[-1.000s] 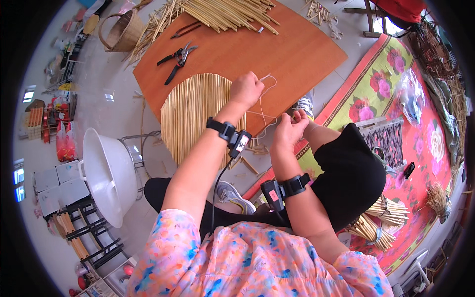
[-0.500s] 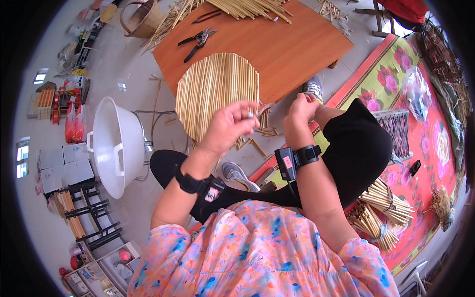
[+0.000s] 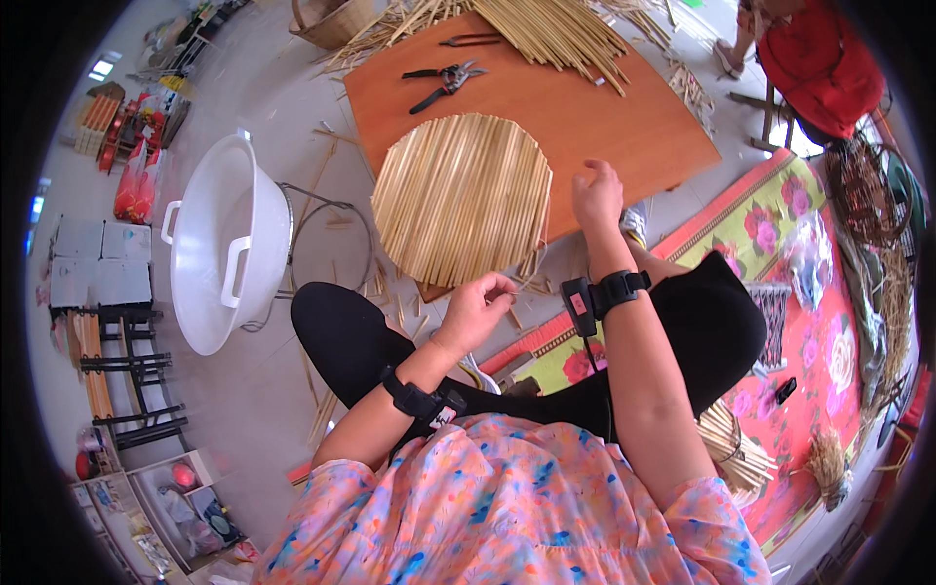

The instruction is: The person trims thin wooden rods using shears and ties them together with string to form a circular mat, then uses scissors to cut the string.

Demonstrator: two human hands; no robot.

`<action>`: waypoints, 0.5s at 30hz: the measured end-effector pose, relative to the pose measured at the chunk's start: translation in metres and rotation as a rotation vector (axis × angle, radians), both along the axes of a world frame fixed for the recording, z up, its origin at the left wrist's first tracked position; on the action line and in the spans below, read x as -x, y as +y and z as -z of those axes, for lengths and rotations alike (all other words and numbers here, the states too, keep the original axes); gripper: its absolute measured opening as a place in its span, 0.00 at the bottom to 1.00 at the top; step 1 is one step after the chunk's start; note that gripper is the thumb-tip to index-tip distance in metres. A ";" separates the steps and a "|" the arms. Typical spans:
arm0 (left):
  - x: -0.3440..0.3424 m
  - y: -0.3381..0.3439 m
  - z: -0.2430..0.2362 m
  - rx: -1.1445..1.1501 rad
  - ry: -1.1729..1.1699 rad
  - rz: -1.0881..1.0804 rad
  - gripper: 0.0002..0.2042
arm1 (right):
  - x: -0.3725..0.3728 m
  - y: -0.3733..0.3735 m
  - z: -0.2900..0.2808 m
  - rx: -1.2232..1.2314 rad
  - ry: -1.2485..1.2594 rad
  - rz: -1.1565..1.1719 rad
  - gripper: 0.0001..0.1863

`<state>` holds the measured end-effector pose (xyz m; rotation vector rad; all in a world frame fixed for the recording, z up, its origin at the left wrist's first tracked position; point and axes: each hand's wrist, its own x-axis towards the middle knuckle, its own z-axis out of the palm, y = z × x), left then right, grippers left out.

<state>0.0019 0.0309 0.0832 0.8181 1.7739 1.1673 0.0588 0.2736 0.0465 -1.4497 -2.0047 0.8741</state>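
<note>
Seated on the floor, knees up in black trousers, floral sleeves in the lower frame. Left hand (image 3: 476,310) pinched shut on a thin pale strand (image 3: 526,285) just below the near edge of the round mat of bamboo strips (image 3: 460,197); thumb and forefinger closed, other fingers curled. Right hand (image 3: 597,195) raised at the mat's right edge, fingers loosely curled, back of hand to camera; cannot tell whether anything is gripped there. Black bands on both wrists. Mat lying flat on an orange-brown wooden board (image 3: 604,127), overhanging the board's near corner. On the board beyond the mat: black pruning shears (image 3: 444,83), a second dark tool (image 3: 470,40), and a pile of loose bamboo strips (image 3: 556,29) spilling past the far edge. Floor pale grey, smooth, scattered with short offcuts around the board. White plastic basin (image 3: 229,253) with handles left of the mat, a wire hoop (image 3: 331,234) between basin and board. Woven basket (image 3: 331,18) at the top edge. Red floral rug (image 3: 829,331) on the right under a bundle of strips (image 3: 731,448). Another person in red (image 3: 819,63) seated top right. Black metal rack (image 3: 122,380) and cluttered shelves along the left wall.
</note>
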 end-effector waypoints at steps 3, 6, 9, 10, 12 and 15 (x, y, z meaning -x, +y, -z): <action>0.005 -0.001 -0.006 -0.022 0.029 -0.020 0.05 | 0.033 -0.002 -0.007 -0.157 -0.173 -0.304 0.23; 0.008 -0.010 -0.002 -0.035 -0.056 -0.057 0.04 | 0.068 -0.016 0.003 -0.336 -0.363 -0.572 0.28; 0.011 -0.016 -0.007 -0.032 -0.051 -0.072 0.04 | 0.098 -0.027 0.008 -0.411 -0.401 -0.778 0.27; 0.014 -0.016 -0.009 -0.033 -0.036 -0.073 0.04 | 0.106 -0.029 0.011 -0.404 -0.377 -0.837 0.28; 0.018 -0.015 -0.014 -0.026 -0.048 -0.083 0.05 | 0.117 -0.032 0.015 -0.413 -0.416 -0.905 0.28; 0.023 -0.013 -0.015 -0.039 -0.058 -0.096 0.05 | 0.125 -0.037 0.024 -0.411 -0.436 -0.938 0.30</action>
